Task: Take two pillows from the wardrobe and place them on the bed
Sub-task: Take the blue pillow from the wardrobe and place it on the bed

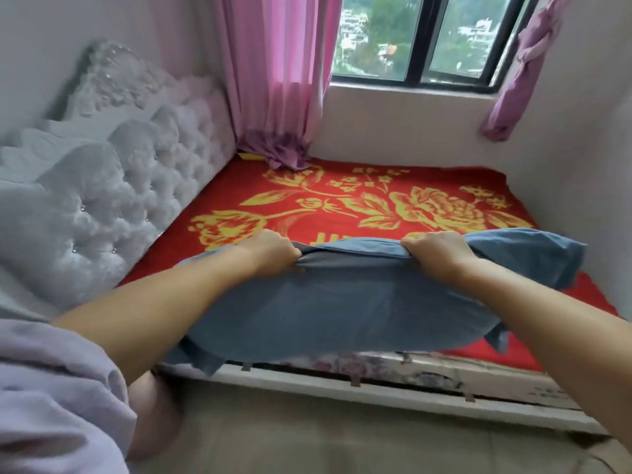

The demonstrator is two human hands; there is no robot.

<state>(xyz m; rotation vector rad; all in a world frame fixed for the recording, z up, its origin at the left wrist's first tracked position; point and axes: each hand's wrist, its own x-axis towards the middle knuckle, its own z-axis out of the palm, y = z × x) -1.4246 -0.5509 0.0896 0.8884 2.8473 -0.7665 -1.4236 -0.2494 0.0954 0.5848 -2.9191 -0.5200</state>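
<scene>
Left grip: my left hand [270, 251] is fisted tight on the far hem of the pillow [342, 302], fingers curled under the fabric.

Right grip: my right hand [441, 249] is clenched on the same hem, well apart from the left, so the hem runs in a shallow sag between the two.

Pillow: blue, hanging from both grips toward me; its near belly overhangs the bed edge [376, 381] and its right corner flops loose beyond the right grip. I cannot tell how much of it rests on the bed.

Bed: the red blanket [342, 200] lies flat ahead of both grips, bare except for a curtain [273, 80] whose foot bunches on the far left corner.

Step in hand, as I judge it: laying this pillow down. Only one pillow is in view, so I cannot say whether it is the first or the second.

Doing it well: I would carry both grips forward together, level, until the belly clears the edge, then lower and release both at once to keep it square.

Edges: headboard [119, 186] left of the left grip; wall [564, 148] right of the right grip.

Open room: ample ahead of the grips, tighter to the sides.
</scene>
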